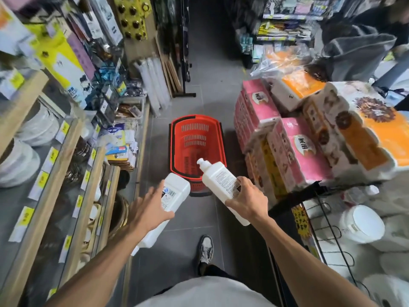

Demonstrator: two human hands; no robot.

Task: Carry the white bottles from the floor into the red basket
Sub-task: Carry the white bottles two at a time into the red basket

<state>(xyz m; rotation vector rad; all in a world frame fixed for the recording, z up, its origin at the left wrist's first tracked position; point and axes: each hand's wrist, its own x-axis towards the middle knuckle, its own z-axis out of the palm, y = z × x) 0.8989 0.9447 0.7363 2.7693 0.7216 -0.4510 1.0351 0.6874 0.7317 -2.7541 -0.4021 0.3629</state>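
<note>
Left hand [150, 209] clamps white bottle [174, 191] between thumb and splayed fingers, base forward, cap end back by forearm. Right hand [247, 200] wraps round pump bottle [221, 180], pump head aimed at red basket [194, 138] on floor ahead. Both bottles in air, about over basket's near rim.

Risks: left grip looks loose, bottle may slide out; release from height may bounce off rim.

Tissue packs [287, 147] crowd right, shelf edge [141, 138] left, own shoe [205, 249] below.
</note>
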